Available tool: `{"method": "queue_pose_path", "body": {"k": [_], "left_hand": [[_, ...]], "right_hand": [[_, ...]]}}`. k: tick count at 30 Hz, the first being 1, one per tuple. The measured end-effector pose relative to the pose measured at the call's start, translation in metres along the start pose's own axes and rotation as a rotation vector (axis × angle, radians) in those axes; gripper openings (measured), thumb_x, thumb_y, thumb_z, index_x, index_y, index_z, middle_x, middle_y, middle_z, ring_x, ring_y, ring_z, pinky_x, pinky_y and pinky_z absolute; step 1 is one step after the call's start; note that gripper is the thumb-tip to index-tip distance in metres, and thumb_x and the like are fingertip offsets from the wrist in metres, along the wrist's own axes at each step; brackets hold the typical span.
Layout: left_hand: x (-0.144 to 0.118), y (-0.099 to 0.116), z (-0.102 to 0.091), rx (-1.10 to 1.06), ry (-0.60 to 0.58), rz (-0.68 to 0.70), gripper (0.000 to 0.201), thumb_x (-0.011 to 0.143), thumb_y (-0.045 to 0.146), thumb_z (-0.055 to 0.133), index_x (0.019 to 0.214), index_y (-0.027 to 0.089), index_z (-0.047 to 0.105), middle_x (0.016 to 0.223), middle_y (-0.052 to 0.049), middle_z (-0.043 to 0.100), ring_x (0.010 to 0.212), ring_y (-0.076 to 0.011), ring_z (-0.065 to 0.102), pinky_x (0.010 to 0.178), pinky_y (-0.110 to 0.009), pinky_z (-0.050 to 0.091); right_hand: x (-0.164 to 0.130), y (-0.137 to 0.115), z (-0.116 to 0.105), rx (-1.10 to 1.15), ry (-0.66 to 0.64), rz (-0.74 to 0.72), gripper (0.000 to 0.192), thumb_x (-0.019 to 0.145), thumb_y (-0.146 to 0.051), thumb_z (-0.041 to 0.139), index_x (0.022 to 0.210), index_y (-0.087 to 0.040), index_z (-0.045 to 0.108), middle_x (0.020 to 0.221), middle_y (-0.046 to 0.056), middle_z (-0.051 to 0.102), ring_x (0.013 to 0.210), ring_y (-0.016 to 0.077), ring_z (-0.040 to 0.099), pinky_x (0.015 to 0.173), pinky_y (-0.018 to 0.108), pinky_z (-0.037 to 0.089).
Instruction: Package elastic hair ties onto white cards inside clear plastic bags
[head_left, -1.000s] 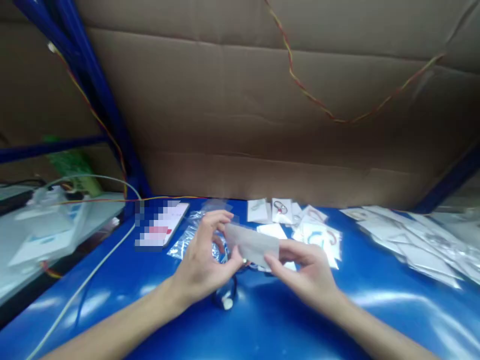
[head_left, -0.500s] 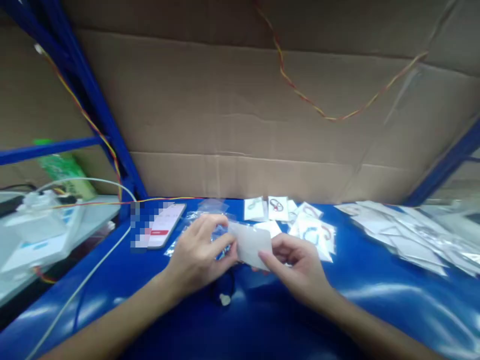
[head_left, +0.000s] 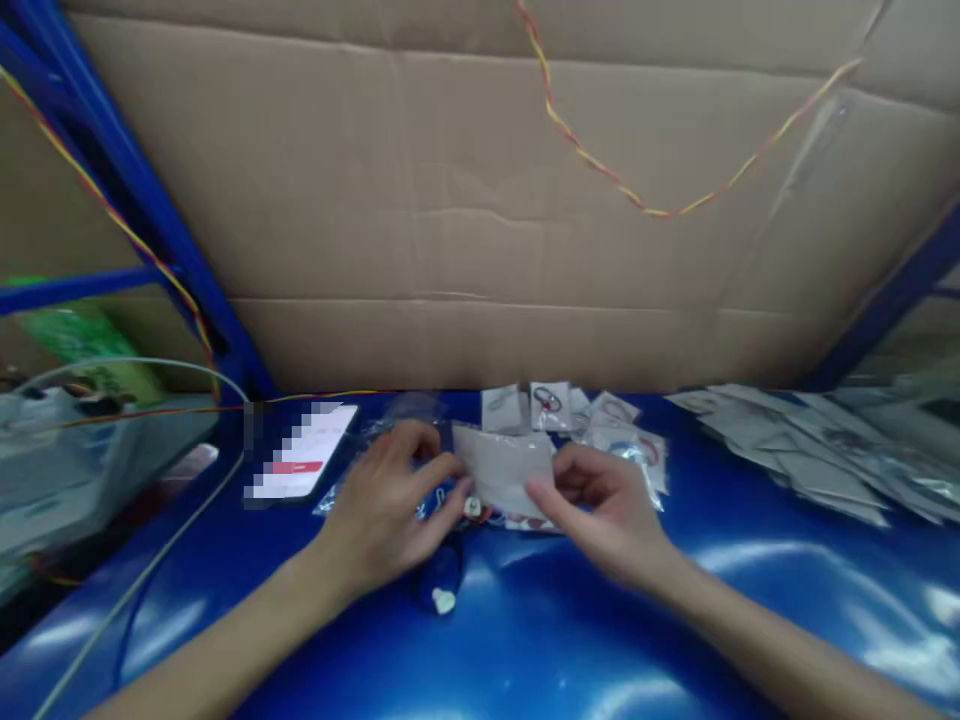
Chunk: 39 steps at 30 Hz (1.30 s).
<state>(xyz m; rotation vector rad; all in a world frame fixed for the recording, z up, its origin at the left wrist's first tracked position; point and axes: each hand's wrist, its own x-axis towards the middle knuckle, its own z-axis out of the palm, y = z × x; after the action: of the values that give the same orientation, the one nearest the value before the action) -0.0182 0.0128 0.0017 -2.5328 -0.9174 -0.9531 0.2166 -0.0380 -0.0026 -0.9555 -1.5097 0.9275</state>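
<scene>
A brown cardboard wall (head_left: 480,200) backs the glossy blue table (head_left: 750,620), framed by blue shelf posts (head_left: 142,200).

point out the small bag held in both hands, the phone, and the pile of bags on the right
small clear bag (head_left: 504,470), head view, on its flat middle between the two hands
phone (head_left: 304,463), head view, on its lit screen
pile of bags (head_left: 817,455), head view, on the top bags near the pile's middle

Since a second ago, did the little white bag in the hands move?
Cannot tell: the camera shifted. The white bag sits between both hands, as before, about equally near the phone.
</scene>
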Motion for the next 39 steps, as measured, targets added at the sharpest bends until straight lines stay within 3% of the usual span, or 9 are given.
{"method": "queue_pose_path", "body": {"k": [6,9,13,17,20,24,32,37,39], "left_hand": [[-0.001,0.001,0.005,-0.039,0.018,0.088,0.011,0.093,0.017,0.059,0.085,0.018,0.066,0.084,-0.006,0.063,0.076,-0.0199,0.058,0.069,-0.034,0.048],[0.0,0.001,0.0,-0.204,0.08,0.021,0.014,0.092,0.011,0.058,0.08,0.018,0.06,0.077,-0.002,0.062,0.071,-0.0168,0.058,0.068,-0.031,0.047],[0.001,0.001,-0.003,-0.407,0.131,-0.116,0.019,0.092,0.009,0.057,0.077,0.019,0.055,0.073,0.002,0.058,0.067,-0.0133,0.056,0.064,-0.027,0.046],[-0.003,0.001,0.008,-0.517,0.255,-0.268,0.013,0.091,0.011,0.06,0.094,0.021,0.052,0.092,-0.002,0.057,0.079,-0.0159,0.061,0.07,-0.03,0.055],[-0.006,0.002,0.013,-0.463,0.369,-0.234,0.024,0.088,0.008,0.064,0.103,0.022,0.051,0.109,-0.006,0.055,0.098,-0.0211,0.063,0.083,-0.037,0.059],[-0.006,0.003,0.008,-0.343,0.325,-0.098,0.024,0.092,0.002,0.055,0.103,0.023,0.062,0.116,-0.008,0.058,0.113,-0.0238,0.059,0.096,-0.042,0.054],[-0.008,0.003,0.004,-0.584,0.218,-0.221,0.032,0.1,0.011,0.049,0.123,0.024,0.065,0.136,-0.009,0.062,0.131,-0.0266,0.056,0.112,-0.048,0.046],[-0.012,0.004,0.002,-0.681,0.116,-0.109,0.035,0.099,0.014,0.05,0.129,0.024,0.067,0.147,-0.01,0.06,0.133,-0.0285,0.058,0.112,-0.048,0.048],[-0.011,0.007,0.0,-0.679,0.111,-0.137,0.034,0.098,0.016,0.054,0.128,0.023,0.068,0.145,-0.01,0.062,0.131,-0.0281,0.06,0.111,-0.046,0.049]], "right_hand": [[0.005,0.004,-0.002,0.127,0.002,0.076,0.026,0.087,-0.038,0.076,0.075,-0.02,0.06,0.066,-0.001,0.07,0.057,0.015,0.069,0.054,0.025,0.059],[0.015,0.013,-0.01,0.305,0.074,0.142,0.028,0.085,-0.043,0.078,0.081,-0.019,0.063,0.071,-0.001,0.071,0.058,0.0168,0.071,0.06,0.032,0.066],[0.024,0.023,-0.019,0.401,0.127,0.163,0.022,0.085,-0.038,0.078,0.087,-0.019,0.067,0.083,0.001,0.074,0.067,0.017,0.073,0.059,0.029,0.066],[0.022,0.025,-0.016,0.441,0.076,0.149,0.02,0.087,-0.036,0.076,0.099,-0.021,0.07,0.096,0.003,0.076,0.08,0.0198,0.074,0.063,0.032,0.068],[0.02,0.024,-0.013,0.443,0.062,0.142,0.029,0.084,-0.034,0.079,0.108,-0.022,0.068,0.097,0.003,0.077,0.08,0.0202,0.074,0.063,0.034,0.068],[0.02,0.024,-0.012,0.439,0.031,0.13,0.027,0.08,-0.028,0.082,0.102,-0.022,0.066,0.088,0.001,0.076,0.077,0.0189,0.073,0.061,0.031,0.068],[0.018,0.015,-0.012,0.389,0.011,0.087,0.031,0.075,-0.022,0.084,0.07,-0.021,0.053,0.07,-0.005,0.061,0.066,0.0127,0.064,0.062,0.029,0.067],[0.019,0.016,-0.018,0.325,-0.027,0.026,0.024,0.084,-0.024,0.079,0.075,-0.02,0.057,0.071,-0.005,0.064,0.067,0.0114,0.067,0.066,0.027,0.066],[0.019,0.015,-0.019,0.329,-0.057,0.018,0.025,0.085,-0.026,0.079,0.076,-0.02,0.057,0.073,-0.004,0.066,0.068,0.0119,0.069,0.067,0.027,0.066]]}}
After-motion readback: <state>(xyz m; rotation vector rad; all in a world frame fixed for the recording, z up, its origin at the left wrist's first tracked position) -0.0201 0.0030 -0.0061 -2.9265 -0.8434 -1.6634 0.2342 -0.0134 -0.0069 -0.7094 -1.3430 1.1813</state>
